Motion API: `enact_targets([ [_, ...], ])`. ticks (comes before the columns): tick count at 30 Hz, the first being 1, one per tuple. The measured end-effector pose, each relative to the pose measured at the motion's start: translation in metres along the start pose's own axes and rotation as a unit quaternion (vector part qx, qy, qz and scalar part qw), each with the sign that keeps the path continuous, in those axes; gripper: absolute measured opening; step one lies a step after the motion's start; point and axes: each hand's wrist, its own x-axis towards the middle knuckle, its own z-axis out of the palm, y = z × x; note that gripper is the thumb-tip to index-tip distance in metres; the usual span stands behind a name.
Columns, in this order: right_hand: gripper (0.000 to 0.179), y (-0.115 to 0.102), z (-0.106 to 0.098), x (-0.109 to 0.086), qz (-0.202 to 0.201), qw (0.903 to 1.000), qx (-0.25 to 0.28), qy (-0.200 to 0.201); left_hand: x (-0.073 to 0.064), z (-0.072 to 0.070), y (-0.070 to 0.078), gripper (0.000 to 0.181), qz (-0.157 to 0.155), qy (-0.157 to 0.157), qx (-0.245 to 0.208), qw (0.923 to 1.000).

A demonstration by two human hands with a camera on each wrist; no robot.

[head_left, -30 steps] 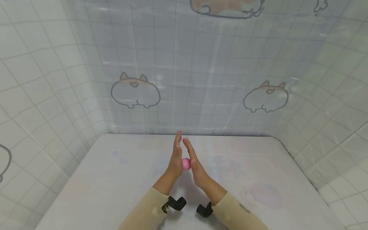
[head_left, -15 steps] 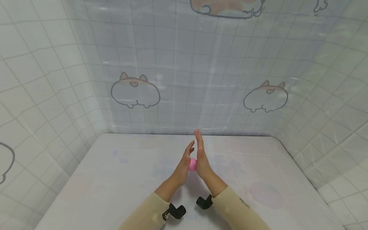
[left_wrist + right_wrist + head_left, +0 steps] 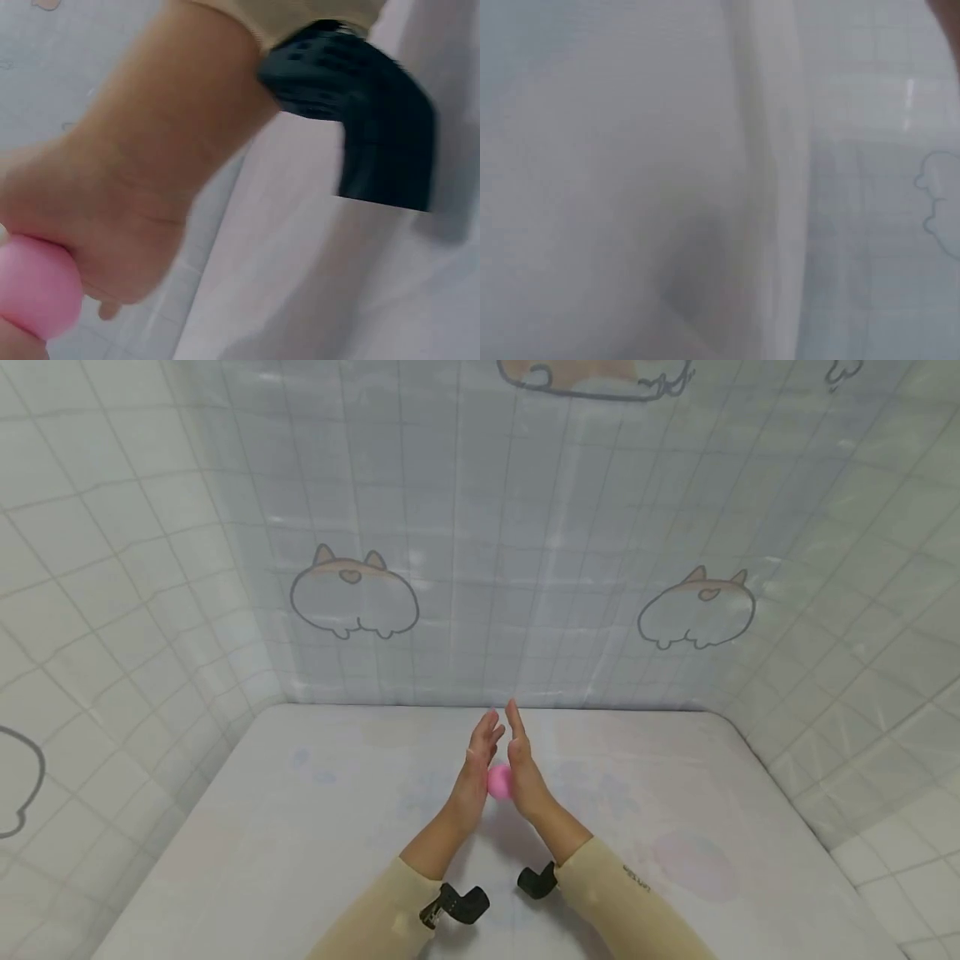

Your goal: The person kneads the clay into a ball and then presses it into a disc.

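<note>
A small pink ball (image 3: 498, 782) is sandwiched between two upright palms in the head view, at the centre above the table. My left hand (image 3: 471, 785) presses it from one side with fingers extended forward. Opposite it, my right hand (image 3: 528, 783) presses with straight fingers, its tips slightly farther forward than the left ones. The left wrist view has the ball (image 3: 37, 289) against the heel of the right palm (image 3: 127, 240). In the right wrist view the ball does not show; only a bit of skin enters at the upper right corner.
Both hands are over a pale table (image 3: 300, 827) with faint coloured prints. Behind it hangs a grid-patterned sheet (image 3: 480, 527) with cartoon corgis, and similar sheets flank both sides. Black wrist cameras (image 3: 467, 904) jut inward from the beige sleeves (image 3: 382, 914).
The palms have slid against each other: the right went forward while the left drew back, then the left came forward again. Between them the ball shifted right, then slightly back left.
</note>
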Motion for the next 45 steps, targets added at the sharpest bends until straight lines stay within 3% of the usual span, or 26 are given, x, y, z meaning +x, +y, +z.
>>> enact_targets([
  [5, 0.089, 0.001, 0.005, -0.005, -0.012, 0.9994, -0.016, -0.027, 0.006, -0.003, 0.004, 0.089, 0.028, 0.037, 0.01, 0.9989],
  [9, 0.087, -0.004, 0.01, -0.011, -0.051, 0.9976, -0.01, -0.047, 0.007, -0.004, 0.003, 0.089, 0.029, 0.072, 0.05, 0.9958],
  [14, 0.084, -0.011, 0.015, -0.016, -0.126, 0.9906, -0.014, -0.049, 0.003, -0.004, -0.003, 0.084, -0.014, 0.093, 0.088, 0.9917],
  [19, 0.09, -0.021, 0.015, -0.017, -0.154, 0.9874, -0.031, -0.015, -0.005, -0.003, -0.009, 0.081, -0.068, 0.077, 0.106, 0.9891],
  [25, 0.089, -0.021, 0.008, -0.012, -0.121, 0.9924, -0.005, 0.019, -0.013, 0.0, -0.011, 0.076, -0.062, 0.014, 0.148, 0.9869],
  [28, 0.087, -0.018, 0.004, -0.009, -0.089, 0.9955, 0.019, 0.029, -0.016, 0.002, -0.01, 0.08, -0.041, -0.019, 0.167, 0.985],
  [31, 0.085, -0.013, 0.002, -0.006, -0.054, 0.9974, 0.04, 0.027, -0.018, 0.005, -0.008, 0.084, -0.005, -0.033, 0.165, 0.9858],
  [37, 0.074, -0.004, 0.004, -0.006, -0.012, 0.9949, 0.098, -0.018, -0.015, 0.008, -0.003, 0.084, 0.063, -0.01, 0.149, 0.9868],
  [45, 0.076, 0.001, 0.015, -0.015, -0.017, 0.9913, 0.119, -0.053, -0.009, 0.006, 0.007, 0.09, 0.065, 0.051, 0.163, 0.9832],
])
